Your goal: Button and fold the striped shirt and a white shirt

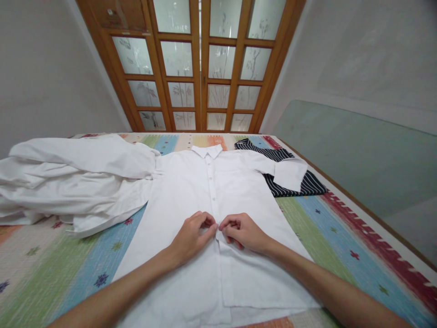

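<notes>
A white collared shirt lies spread out front side up, its collar at the far end. Buttons run down its middle; the upper ones look fastened, while the front edges part a little below my hands. My left hand pinches the front edge from the left, thumb and fingers closed on the cloth. From the right, my right hand grips the other side of the same edge with curled fingers. Their fingertips almost meet at the button line. Any button between them is hidden.
Left of the shirt lies a rumpled white garment. A black-and-white striped cloth is partly under the right sleeve. Everything rests on a colourful striped cover. Beyond stand wooden glass-paned doors; a pale green panel leans along the right wall.
</notes>
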Motion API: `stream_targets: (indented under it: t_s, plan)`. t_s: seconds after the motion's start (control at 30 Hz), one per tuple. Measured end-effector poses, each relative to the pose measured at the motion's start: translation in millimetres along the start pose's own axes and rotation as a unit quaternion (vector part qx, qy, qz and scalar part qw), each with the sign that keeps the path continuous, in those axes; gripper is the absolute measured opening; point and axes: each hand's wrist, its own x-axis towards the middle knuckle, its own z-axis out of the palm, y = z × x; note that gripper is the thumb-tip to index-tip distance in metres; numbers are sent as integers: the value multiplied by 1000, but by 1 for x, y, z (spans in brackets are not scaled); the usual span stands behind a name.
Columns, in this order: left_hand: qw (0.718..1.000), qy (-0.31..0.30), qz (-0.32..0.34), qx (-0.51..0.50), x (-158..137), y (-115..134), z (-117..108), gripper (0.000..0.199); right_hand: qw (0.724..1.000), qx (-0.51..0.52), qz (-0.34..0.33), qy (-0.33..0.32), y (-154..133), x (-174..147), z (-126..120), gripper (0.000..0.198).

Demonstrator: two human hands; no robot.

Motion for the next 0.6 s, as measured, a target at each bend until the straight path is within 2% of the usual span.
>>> stream_targets:
  t_s: [0.17, 0.33, 0.6]
  plan:
    - [1000, 6, 9, 20, 1, 0, 2, 16, 1000, -6, -4, -1, 1, 0, 0, 21]
    - [1000, 6, 17, 1, 2, 0, 2, 6, 1000, -16, -5, 3, 0, -1, 0, 20]
    - [1000, -2, -8, -17, 2, 0, 0, 3, 1000, -9, -11, 0, 1, -1, 0, 18]
